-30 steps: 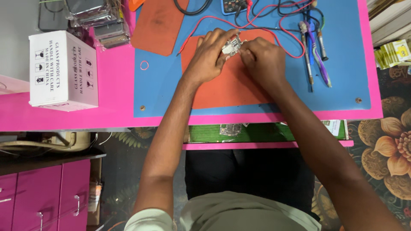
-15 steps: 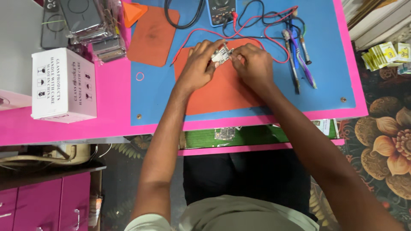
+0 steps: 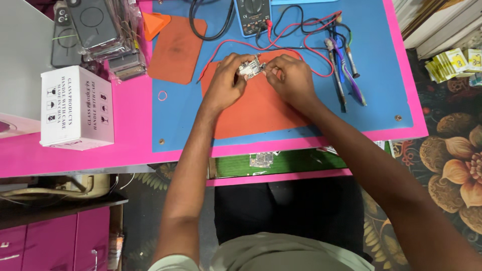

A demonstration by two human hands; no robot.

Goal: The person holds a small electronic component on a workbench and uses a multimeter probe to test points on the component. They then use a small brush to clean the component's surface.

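Both hands meet over the middle of the pink table (image 3: 125, 150), and between them sits a small circuit board (image 3: 250, 68), silvery and crowded with tiny parts. The left hand (image 3: 227, 83) is closed on the board's left edge, thumb and fingers pinching it. The right hand (image 3: 288, 80) has its fingertips at the board's right edge, closed to a pinch there; whether it grips the board itself or some small part on it, I cannot tell from here. The board is held just above the larger orange mat (image 3: 256, 108), which lies on a blue work mat (image 3: 381, 75).

To my eye that board is very light and stiff, a thin rigid plate that would snap or crack rather than bend. Its face looks fragile, with fine parts that a careless thumb could knock loose. The edges are the safe place to take it, which is how the left hand has it, and 2 hands seem wise because a piece that small and smooth could slip.

Around them: a multimeter (image 3: 252, 16) with red and black leads (image 3: 301, 30) trailing across the blue mat, several hand tools (image 3: 346, 70) to the right, a second orange mat (image 3: 176, 49) to the left, and a white cardboard box (image 3: 76, 108) near the table's left end.
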